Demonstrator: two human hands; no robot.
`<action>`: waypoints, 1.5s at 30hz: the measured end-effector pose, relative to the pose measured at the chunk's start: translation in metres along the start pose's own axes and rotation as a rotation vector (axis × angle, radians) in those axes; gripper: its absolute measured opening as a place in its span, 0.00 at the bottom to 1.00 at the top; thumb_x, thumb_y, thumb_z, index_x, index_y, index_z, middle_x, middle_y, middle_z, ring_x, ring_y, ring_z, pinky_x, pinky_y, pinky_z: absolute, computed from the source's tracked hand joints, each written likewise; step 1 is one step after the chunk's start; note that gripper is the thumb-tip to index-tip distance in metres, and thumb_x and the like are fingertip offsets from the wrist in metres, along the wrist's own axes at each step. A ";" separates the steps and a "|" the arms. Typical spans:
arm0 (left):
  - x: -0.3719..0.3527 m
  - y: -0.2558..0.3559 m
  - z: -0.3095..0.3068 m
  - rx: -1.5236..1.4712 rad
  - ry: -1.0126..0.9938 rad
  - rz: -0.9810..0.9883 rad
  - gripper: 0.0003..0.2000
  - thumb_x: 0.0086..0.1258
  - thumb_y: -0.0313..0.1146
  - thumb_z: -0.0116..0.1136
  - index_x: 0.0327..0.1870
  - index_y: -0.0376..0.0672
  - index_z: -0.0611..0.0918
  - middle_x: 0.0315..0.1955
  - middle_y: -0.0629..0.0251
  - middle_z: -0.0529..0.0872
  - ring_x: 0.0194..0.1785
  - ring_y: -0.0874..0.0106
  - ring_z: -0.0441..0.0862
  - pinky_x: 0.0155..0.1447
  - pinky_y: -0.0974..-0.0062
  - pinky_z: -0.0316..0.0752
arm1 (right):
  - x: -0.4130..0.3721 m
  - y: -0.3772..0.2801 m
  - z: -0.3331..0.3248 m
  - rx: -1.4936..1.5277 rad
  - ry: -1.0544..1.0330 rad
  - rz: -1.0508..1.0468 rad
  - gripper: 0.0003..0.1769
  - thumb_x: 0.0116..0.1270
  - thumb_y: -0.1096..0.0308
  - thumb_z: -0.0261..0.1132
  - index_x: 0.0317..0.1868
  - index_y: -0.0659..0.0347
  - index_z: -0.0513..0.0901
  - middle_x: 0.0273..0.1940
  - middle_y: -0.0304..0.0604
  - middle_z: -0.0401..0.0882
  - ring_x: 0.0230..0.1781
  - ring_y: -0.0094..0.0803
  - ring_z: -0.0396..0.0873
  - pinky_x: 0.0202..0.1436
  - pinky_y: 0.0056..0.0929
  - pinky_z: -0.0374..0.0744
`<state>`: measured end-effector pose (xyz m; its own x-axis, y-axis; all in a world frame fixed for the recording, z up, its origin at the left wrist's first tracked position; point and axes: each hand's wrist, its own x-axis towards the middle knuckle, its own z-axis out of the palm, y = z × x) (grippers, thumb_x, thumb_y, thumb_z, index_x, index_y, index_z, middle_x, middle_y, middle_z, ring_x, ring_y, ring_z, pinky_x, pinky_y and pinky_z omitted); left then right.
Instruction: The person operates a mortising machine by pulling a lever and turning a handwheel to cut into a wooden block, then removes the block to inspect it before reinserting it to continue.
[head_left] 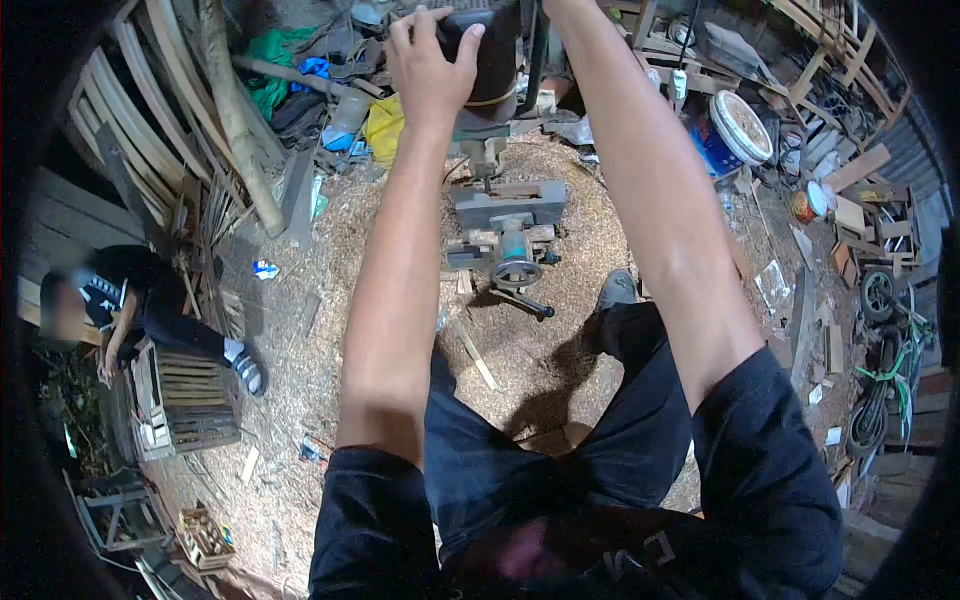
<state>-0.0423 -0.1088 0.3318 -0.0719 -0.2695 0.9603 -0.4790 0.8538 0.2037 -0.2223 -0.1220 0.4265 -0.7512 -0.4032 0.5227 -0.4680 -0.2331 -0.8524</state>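
At the top of the view my left hand [430, 62] is against the dark housing [492, 70] of an upright drilling machine. Its thumb lies across the front of the housing and its fingers bend over the left side. My right forearm [660, 190] reaches up past the machine's right side; the right hand itself is cut off by the top edge. Below the housing is the machine's bit and chuck area [486, 158], above a metal vise [510, 205]. A round handwheel [517, 273] and a black-knobbed lever [525, 303] sit at the vise's near side. No workpiece shows in the vise.
Wood shavings [540, 370] cover the floor, with a thin wood strip [474, 354] on them. Another person [150, 300] sits at left beside a slatted wooden crate [190, 395]. Curved wood pieces [120, 130] lean behind. At right stand a blue-and-white bucket [735, 135] and a small bicycle [880, 370].
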 end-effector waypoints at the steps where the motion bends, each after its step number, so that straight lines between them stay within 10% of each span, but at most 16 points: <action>1: -0.002 0.006 -0.004 -0.032 -0.044 -0.040 0.23 0.63 0.46 0.65 0.55 0.46 0.78 0.52 0.51 0.74 0.59 0.52 0.70 0.63 0.56 0.65 | -0.010 0.008 -0.006 0.143 -0.054 -0.011 0.35 0.69 0.44 0.48 0.28 0.74 0.80 0.26 0.58 0.81 0.33 0.51 0.80 0.43 0.46 0.73; 7: -0.053 0.014 -0.036 -0.005 -0.264 -0.121 0.30 0.62 0.35 0.63 0.67 0.45 0.70 0.66 0.47 0.69 0.69 0.49 0.66 0.70 0.56 0.61 | -0.090 0.022 -0.065 0.408 -0.316 0.060 0.24 0.74 0.53 0.50 0.24 0.62 0.75 0.18 0.36 0.71 0.23 0.24 0.72 0.31 0.31 0.72; 10: -0.090 0.012 -0.050 -0.097 -0.361 -0.221 0.28 0.62 0.33 0.62 0.65 0.44 0.71 0.63 0.48 0.72 0.67 0.50 0.67 0.69 0.52 0.61 | -0.130 0.036 -0.092 0.345 -0.413 -0.057 0.29 0.72 0.46 0.51 0.38 0.69 0.80 0.34 0.48 0.81 0.40 0.31 0.77 0.42 0.32 0.74; 12: -0.112 0.016 -0.061 -0.128 -0.422 -0.351 0.27 0.61 0.33 0.61 0.64 0.46 0.72 0.62 0.51 0.73 0.67 0.54 0.68 0.67 0.44 0.59 | -0.171 0.032 -0.107 0.354 -0.303 -0.105 0.32 0.77 0.53 0.41 0.20 0.66 0.75 0.21 0.38 0.72 0.30 0.24 0.68 0.33 0.30 0.66; 15: -0.140 0.029 -0.077 -0.219 -0.483 -0.526 0.23 0.60 0.32 0.61 0.59 0.43 0.75 0.59 0.50 0.76 0.64 0.52 0.71 0.66 0.50 0.64 | -0.206 0.057 -0.124 0.477 -0.410 -0.013 0.33 0.75 0.49 0.44 0.22 0.67 0.78 0.21 0.40 0.74 0.28 0.26 0.70 0.33 0.29 0.67; 18: -0.195 0.016 -0.073 -0.180 -0.600 -0.454 0.21 0.61 0.33 0.61 0.57 0.41 0.77 0.54 0.49 0.78 0.60 0.52 0.74 0.65 0.58 0.67 | -0.188 0.000 -0.151 0.068 -0.604 0.433 0.31 0.74 0.47 0.48 0.18 0.62 0.74 0.21 0.40 0.74 0.26 0.30 0.71 0.37 0.30 0.71; 22: -0.243 0.028 -0.080 -0.114 -0.830 -0.587 0.21 0.61 0.36 0.62 0.55 0.40 0.78 0.52 0.47 0.80 0.59 0.49 0.75 0.64 0.58 0.70 | -0.161 0.034 -0.095 -0.766 -0.750 -0.246 0.25 0.66 0.52 0.60 0.31 0.72 0.83 0.31 0.59 0.84 0.38 0.43 0.84 0.42 0.39 0.79; 27: -0.328 0.014 -0.064 -0.183 -0.988 -0.658 0.20 0.61 0.37 0.62 0.53 0.38 0.80 0.52 0.44 0.80 0.56 0.46 0.76 0.61 0.57 0.72 | -0.181 0.010 -0.121 -0.917 -1.065 0.000 0.20 0.61 0.56 0.61 0.37 0.66 0.86 0.42 0.59 0.84 0.45 0.51 0.83 0.51 0.45 0.79; 34: -0.363 0.019 -0.061 -0.213 -1.080 -0.770 0.26 0.64 0.34 0.57 0.64 0.37 0.70 0.65 0.44 0.69 0.67 0.50 0.68 0.70 0.63 0.64 | -0.370 0.165 -0.161 -0.558 -0.409 0.013 0.27 0.64 0.72 0.58 0.62 0.76 0.64 0.33 0.68 0.79 0.39 0.65 0.79 0.43 0.57 0.77; 45: -0.379 0.026 -0.056 -0.345 -1.052 -0.883 0.31 0.71 0.33 0.50 0.75 0.43 0.56 0.70 0.42 0.60 0.72 0.47 0.60 0.72 0.63 0.60 | -0.410 0.241 -0.151 -0.461 -0.403 0.063 0.24 0.67 0.73 0.56 0.62 0.68 0.64 0.43 0.69 0.74 0.43 0.65 0.75 0.46 0.54 0.74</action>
<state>0.0212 0.0409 -0.0163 -0.5475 -0.8345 -0.0619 -0.4848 0.2560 0.8363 -0.0975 0.1209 0.0088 -0.5908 -0.7275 0.3487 -0.6492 0.1721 -0.7409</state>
